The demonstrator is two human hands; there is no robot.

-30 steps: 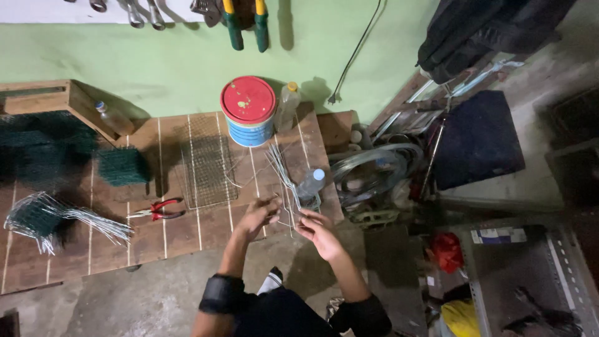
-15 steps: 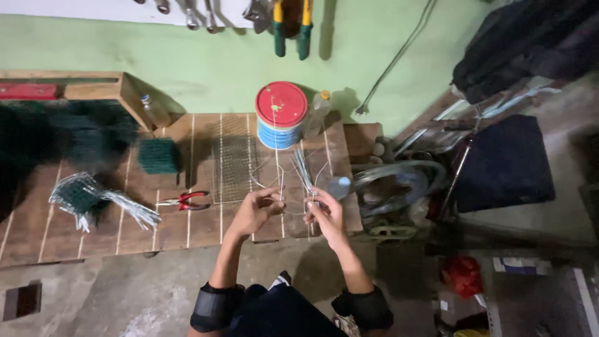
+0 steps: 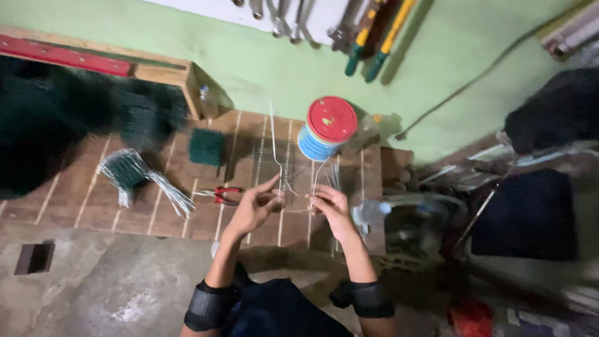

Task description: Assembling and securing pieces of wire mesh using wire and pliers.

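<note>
Wire bundle gone; hands (image 3: 293, 209) now bend thin wire (image 3: 274, 150).

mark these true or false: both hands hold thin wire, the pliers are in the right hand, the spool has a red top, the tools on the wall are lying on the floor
Both hands hold thin wire: true. The left hand and right hand pinch thin wire between them.
Pliers in the right hand: false. The red-handled pliers lie on the wooden boards, left of the hands.
Spool has a red top: true. The spool is red on top, blue on the side.
Tools lie on the floor: false. The long-handled tools hang on the green wall.
</note>
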